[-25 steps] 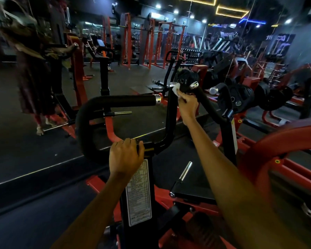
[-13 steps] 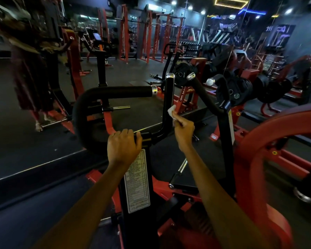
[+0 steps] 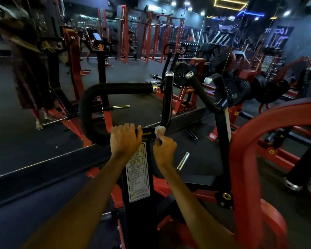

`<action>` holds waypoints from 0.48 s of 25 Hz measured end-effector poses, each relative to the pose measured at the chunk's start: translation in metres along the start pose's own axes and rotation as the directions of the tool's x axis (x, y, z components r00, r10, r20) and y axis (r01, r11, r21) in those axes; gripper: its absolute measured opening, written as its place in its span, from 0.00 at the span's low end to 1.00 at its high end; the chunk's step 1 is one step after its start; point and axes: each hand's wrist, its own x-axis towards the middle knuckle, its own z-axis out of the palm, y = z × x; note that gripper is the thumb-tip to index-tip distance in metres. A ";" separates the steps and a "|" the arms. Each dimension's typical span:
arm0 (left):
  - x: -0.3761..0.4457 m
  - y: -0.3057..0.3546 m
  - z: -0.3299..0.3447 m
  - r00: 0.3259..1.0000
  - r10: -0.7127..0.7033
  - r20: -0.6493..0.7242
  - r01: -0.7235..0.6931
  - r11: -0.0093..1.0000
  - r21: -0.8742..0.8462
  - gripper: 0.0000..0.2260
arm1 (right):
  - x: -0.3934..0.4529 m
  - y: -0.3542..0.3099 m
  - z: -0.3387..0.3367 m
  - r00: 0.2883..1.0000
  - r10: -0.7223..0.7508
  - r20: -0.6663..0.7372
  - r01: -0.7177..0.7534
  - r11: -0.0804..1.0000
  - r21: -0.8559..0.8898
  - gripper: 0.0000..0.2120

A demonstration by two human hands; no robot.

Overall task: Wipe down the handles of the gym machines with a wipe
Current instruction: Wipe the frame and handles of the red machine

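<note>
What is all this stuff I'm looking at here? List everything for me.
Wipe: one, white, pressed against the base of the upright handle.
Upright handle: one, black with chrome cap, centre.
Horizontal handle: one, black, padded, left of centre.
Angled handle: one, black, right of the upright one.
Instruction label: one, white, on the black post below the hands.
Weight plates: several, black, right background.
Curved frame: one, red, right foreground.
Racks: several, red, far background.
Left hand: grips the bar beside the post.
Right hand: pinches the wipe.
</note>
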 end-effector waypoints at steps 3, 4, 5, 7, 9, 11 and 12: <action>-0.001 -0.002 -0.004 0.997 0.014 0.075 -0.013 1.000 -0.010 0.22 | 0.009 -0.007 -0.019 0.990 -0.099 0.099 0.104 0.994 -0.037 0.08; -0.001 -0.003 -0.006 0.995 0.034 0.091 -0.033 0.999 -0.016 0.21 | 0.018 -0.010 -0.028 0.987 -0.143 0.073 0.147 0.988 -0.040 0.07; -0.001 -0.005 -0.008 0.993 0.055 0.108 -0.053 0.998 -0.020 0.20 | 0.030 -0.012 -0.035 0.984 -0.178 0.018 0.179 0.983 -0.050 0.06; -0.001 -0.006 -0.014 0.987 0.066 0.144 -0.067 0.998 0.001 0.20 | 0.057 -0.013 -0.039 0.974 -0.220 -0.049 0.210 0.965 -0.155 0.08; -0.002 -0.004 -0.018 0.983 0.032 0.180 -0.040 0.998 0.043 0.21 | 0.067 -0.015 -0.033 0.980 -0.194 0.053 0.201 0.929 -0.312 0.13; -0.003 -0.002 -0.017 0.981 0.007 0.194 -0.017 0.999 0.050 0.21 | 0.055 -0.016 -0.021 0.968 -0.171 0.185 0.235 0.875 -0.423 0.15; -0.003 -0.002 -0.017 0.980 0.008 0.197 -0.017 0.999 0.048 0.21 | 0.044 -0.016 -0.014 0.956 -0.176 0.237 0.269 0.849 -0.456 0.15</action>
